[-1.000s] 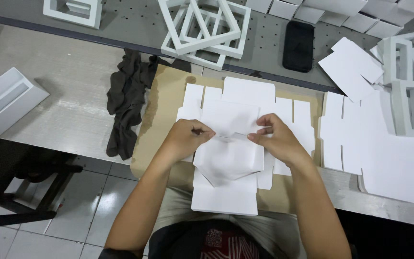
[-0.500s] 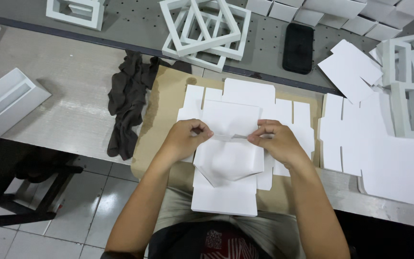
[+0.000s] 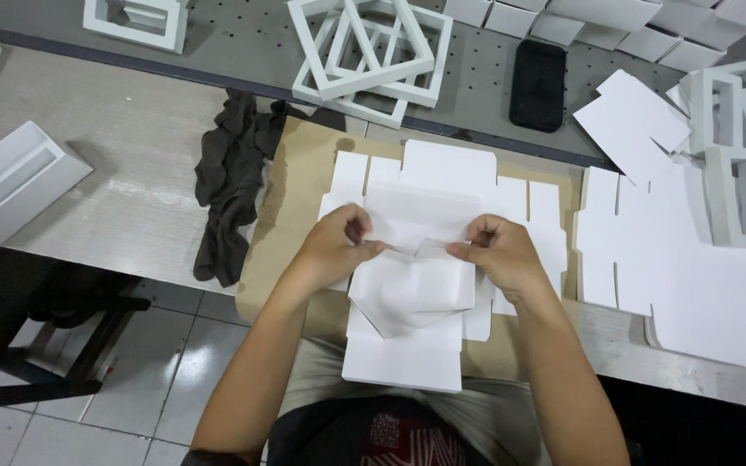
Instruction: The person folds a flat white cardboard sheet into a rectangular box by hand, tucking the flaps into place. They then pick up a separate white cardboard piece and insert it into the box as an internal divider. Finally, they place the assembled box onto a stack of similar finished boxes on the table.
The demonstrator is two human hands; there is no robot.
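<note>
My left hand (image 3: pixel 336 248) and my right hand (image 3: pixel 498 252) both pinch the top edge of a part-folded white cardboard piece (image 3: pixel 412 289), held just above a flat white box blank (image 3: pixel 432 198). The fingertips of the two hands face each other, a short gap apart. The blank lies on a brown cardboard sheet (image 3: pixel 291 198) at the table's near edge. Another flat white blank (image 3: pixel 403 358) sticks out below the folded piece, over my lap.
A dark crumpled cloth (image 3: pixel 230 185) lies left of the brown sheet. White frames (image 3: pixel 364 52) and a black phone (image 3: pixel 538 85) sit further back. A stack of flat white blanks (image 3: pixel 684 267) and upright white frames (image 3: pixel 736 147) fill the right. A white open tray (image 3: pixel 10 181) is at left.
My hands have shifted slightly on the folded piece's top edge, fingertips drawing a little closer together. Everything else stays put.
</note>
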